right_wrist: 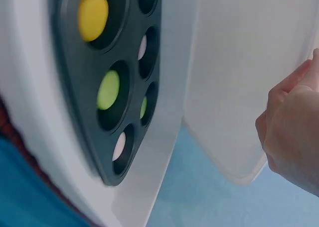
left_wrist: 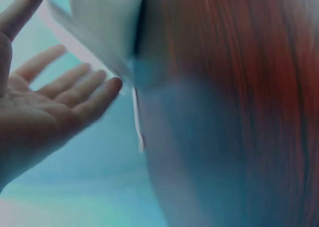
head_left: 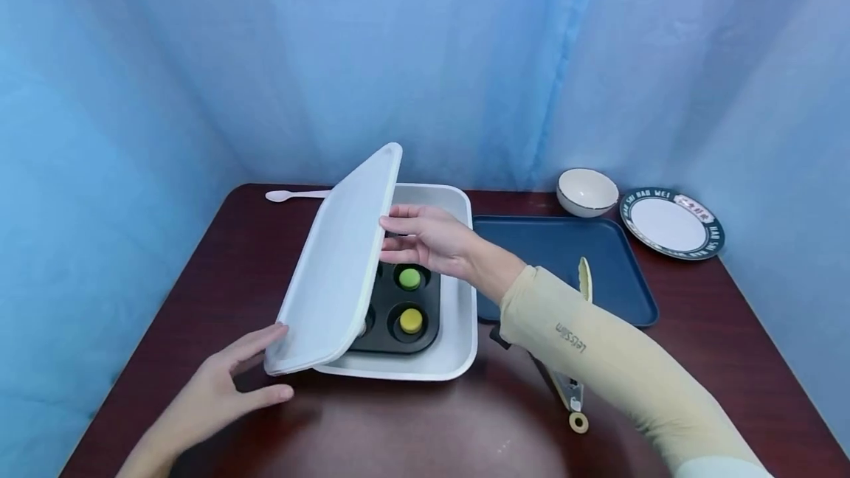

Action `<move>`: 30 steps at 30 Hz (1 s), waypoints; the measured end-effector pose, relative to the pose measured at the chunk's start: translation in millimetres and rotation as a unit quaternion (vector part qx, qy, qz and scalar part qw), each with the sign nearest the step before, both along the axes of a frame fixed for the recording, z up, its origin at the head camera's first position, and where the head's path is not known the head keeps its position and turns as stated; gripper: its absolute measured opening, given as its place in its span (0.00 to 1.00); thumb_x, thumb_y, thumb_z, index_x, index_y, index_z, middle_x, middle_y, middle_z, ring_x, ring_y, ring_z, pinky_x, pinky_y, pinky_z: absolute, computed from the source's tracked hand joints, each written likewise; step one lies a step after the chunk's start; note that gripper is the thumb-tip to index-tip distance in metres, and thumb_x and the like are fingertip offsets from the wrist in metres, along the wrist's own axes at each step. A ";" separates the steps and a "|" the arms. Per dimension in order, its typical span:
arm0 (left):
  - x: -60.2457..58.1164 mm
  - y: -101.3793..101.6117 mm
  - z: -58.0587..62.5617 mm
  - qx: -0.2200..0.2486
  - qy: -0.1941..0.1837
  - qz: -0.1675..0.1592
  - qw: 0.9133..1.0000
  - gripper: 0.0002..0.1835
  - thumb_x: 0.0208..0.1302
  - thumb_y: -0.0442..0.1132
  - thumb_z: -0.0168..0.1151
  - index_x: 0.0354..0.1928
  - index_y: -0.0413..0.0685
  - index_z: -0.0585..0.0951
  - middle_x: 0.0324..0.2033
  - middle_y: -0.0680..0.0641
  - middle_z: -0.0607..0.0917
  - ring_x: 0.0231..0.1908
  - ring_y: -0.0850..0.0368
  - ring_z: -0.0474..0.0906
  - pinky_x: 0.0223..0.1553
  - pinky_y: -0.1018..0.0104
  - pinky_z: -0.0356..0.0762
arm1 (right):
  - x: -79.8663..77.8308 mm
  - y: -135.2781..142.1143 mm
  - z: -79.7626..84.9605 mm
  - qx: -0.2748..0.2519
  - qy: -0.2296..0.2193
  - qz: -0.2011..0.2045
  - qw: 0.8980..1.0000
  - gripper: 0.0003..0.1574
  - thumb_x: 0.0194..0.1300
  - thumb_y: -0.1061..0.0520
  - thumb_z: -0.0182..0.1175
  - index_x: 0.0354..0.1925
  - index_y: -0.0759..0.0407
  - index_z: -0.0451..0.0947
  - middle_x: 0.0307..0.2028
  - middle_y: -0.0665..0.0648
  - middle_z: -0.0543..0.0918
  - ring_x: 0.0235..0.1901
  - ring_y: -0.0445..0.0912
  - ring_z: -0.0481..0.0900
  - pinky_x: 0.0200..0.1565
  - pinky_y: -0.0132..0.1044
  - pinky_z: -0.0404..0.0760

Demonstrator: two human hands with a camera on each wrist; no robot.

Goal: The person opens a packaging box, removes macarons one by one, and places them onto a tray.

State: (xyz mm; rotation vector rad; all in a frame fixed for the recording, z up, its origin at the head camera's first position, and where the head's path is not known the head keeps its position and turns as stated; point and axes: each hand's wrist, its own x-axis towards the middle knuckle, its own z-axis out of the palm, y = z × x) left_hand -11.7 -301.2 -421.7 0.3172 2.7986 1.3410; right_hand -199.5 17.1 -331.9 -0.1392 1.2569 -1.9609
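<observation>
A white rectangular lid stands tilted over the left part of a white container. My right hand pinches its raised right edge, as the right wrist view also shows. Inside the container sits a dark muffin tin, partly hidden by the lid in the head view. Its cups hold a yellow macaron, a green macaron and several pale or green ones. My left hand has its fingers extended at the lid's near left corner, thumb apart from it.
A white spoon lies behind the lid. To the right are a blue tray, tongs partly under my right forearm, a white bowl and a green-rimmed plate. Blue curtains hang around the table.
</observation>
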 end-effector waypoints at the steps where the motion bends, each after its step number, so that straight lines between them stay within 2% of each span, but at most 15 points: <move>1: 2.0 5.0 0.5 -0.004 0.044 -0.007 0.999 0.38 0.55 0.40 0.79 0.69 0.49 0.76 0.66 0.44 0.76 0.63 0.71 0.70 0.54 0.76 0.78 | 0.1 -3.8 1.1 -0.004 0.002 0.002 1.000 0.12 0.76 0.62 0.56 0.55 0.64 0.73 0.46 0.62 0.82 0.39 0.49 0.86 0.50 0.44 0.85; 3: 3.6 14.3 0.6 -0.001 0.128 -0.017 0.992 0.35 0.50 0.32 0.81 0.64 0.49 0.81 0.62 0.45 0.80 0.61 0.72 0.73 0.51 0.75 0.80 | 0.1 -11.2 3.1 -0.010 0.006 0.005 1.000 0.14 0.76 0.62 0.56 0.57 0.65 0.72 0.47 0.62 0.82 0.40 0.49 0.86 0.51 0.44 0.85; 5: 2.6 21.2 0.7 0.003 0.202 -0.025 0.979 0.34 0.45 0.26 0.81 0.59 0.47 0.85 0.57 0.44 0.84 0.57 0.69 0.78 0.49 0.76 0.81 | -0.5 -18.2 4.4 -0.016 0.004 0.004 1.000 0.17 0.77 0.62 0.56 0.59 0.67 0.71 0.48 0.63 0.81 0.40 0.49 0.86 0.51 0.44 0.85; 6: 1.9 23.7 0.5 0.007 0.235 -0.029 0.972 0.31 0.46 0.24 0.80 0.56 0.46 0.86 0.54 0.44 0.85 0.54 0.67 0.81 0.48 0.76 0.81 | -0.8 -21.8 5.2 -0.019 0.004 0.003 1.000 0.18 0.77 0.62 0.55 0.61 0.68 0.70 0.49 0.63 0.81 0.40 0.49 0.86 0.51 0.44 0.85; 9: 1.3 27.9 -0.4 0.012 0.306 -0.026 0.952 0.17 0.61 0.34 0.74 0.53 0.42 0.87 0.46 0.46 0.88 0.46 0.65 0.84 0.47 0.79 0.80 | -2.3 -34.2 8.5 -0.028 0.003 -0.005 1.000 0.22 0.76 0.63 0.55 0.64 0.69 0.68 0.49 0.64 0.80 0.38 0.49 0.84 0.50 0.42 0.86; 11: 2.5 28.8 -0.6 0.015 0.338 -0.014 0.941 0.15 0.63 0.36 0.70 0.51 0.39 0.87 0.42 0.46 0.89 0.40 0.65 0.84 0.45 0.80 0.80 | -3.0 -43.5 11.8 -0.034 0.003 -0.010 0.999 0.24 0.77 0.63 0.55 0.66 0.69 0.67 0.48 0.63 0.80 0.37 0.49 0.84 0.49 0.43 0.86; 13: 5.6 28.7 0.2 0.016 0.343 0.015 0.939 0.14 0.60 0.32 0.70 0.49 0.38 0.87 0.39 0.46 0.88 0.37 0.68 0.83 0.40 0.81 0.81 | -2.9 -54.0 16.2 -0.042 -0.002 -0.018 0.999 0.25 0.76 0.64 0.56 0.67 0.69 0.66 0.46 0.63 0.80 0.36 0.49 0.83 0.49 0.44 0.86; 15: 8.4 27.5 1.3 0.023 0.338 0.043 0.940 0.19 0.50 0.21 0.70 0.47 0.36 0.87 0.37 0.44 0.88 0.36 0.71 0.83 0.38 0.79 0.82 | -1.8 -64.1 20.7 -0.049 -0.010 -0.024 0.998 0.25 0.75 0.64 0.57 0.66 0.67 0.67 0.44 0.63 0.80 0.35 0.49 0.83 0.49 0.45 0.86; 17: 10.4 25.1 2.1 0.038 0.329 0.064 0.941 0.26 0.40 0.13 0.69 0.46 0.34 0.86 0.36 0.41 0.88 0.37 0.70 0.85 0.36 0.77 0.83 | -0.3 -73.7 24.0 -0.057 -0.014 -0.028 0.998 0.25 0.74 0.65 0.58 0.66 0.63 0.68 0.45 0.63 0.81 0.36 0.50 0.84 0.49 0.48 0.86; 19: 11.3 21.6 1.8 0.063 0.317 0.078 0.943 0.28 0.37 0.09 0.68 0.46 0.31 0.85 0.36 0.38 0.87 0.38 0.68 0.86 0.35 0.75 0.84 | 1.4 -82.9 26.3 -0.068 -0.009 -0.026 0.997 0.25 0.74 0.66 0.58 0.66 0.60 0.69 0.47 0.63 0.82 0.38 0.51 0.85 0.50 0.50 0.86; 23: 9.8 14.3 -1.6 0.141 0.306 0.080 0.938 0.28 0.38 0.05 0.65 0.48 0.23 0.82 0.39 0.34 0.83 0.41 0.61 0.85 0.37 0.71 0.85 | 5.6 -102.2 23.4 -0.081 0.014 0.001 0.997 0.30 0.74 0.66 0.57 0.70 0.56 0.68 0.55 0.61 0.81 0.46 0.54 0.84 0.51 0.51 0.85; 25: 9.8 11.8 -3.2 0.187 0.301 0.087 0.931 0.28 0.39 0.04 0.63 0.49 0.19 0.80 0.40 0.34 0.81 0.43 0.58 0.83 0.37 0.69 0.85 | 9.4 -113.3 18.8 -0.075 0.017 0.022 0.997 0.31 0.74 0.66 0.57 0.72 0.56 0.66 0.57 0.60 0.80 0.51 0.57 0.83 0.52 0.50 0.85; 27: 12.1 10.7 -3.4 0.210 0.286 0.118 0.927 0.26 0.43 0.05 0.63 0.50 0.18 0.79 0.41 0.37 0.80 0.43 0.57 0.82 0.36 0.69 0.85 | 14.2 -124.4 12.8 -0.059 0.021 0.047 0.997 0.32 0.74 0.65 0.57 0.73 0.56 0.65 0.59 0.60 0.80 0.56 0.58 0.81 0.53 0.50 0.84; 30: 17.4 9.1 -1.8 0.223 0.246 0.186 0.925 0.24 0.49 0.08 0.65 0.52 0.21 0.78 0.42 0.41 0.81 0.42 0.58 0.82 0.36 0.72 0.85 | 21.1 -138.8 2.1 -0.010 0.030 0.075 0.997 0.33 0.73 0.63 0.59 0.73 0.57 0.65 0.58 0.58 0.80 0.61 0.58 0.77 0.57 0.50 0.81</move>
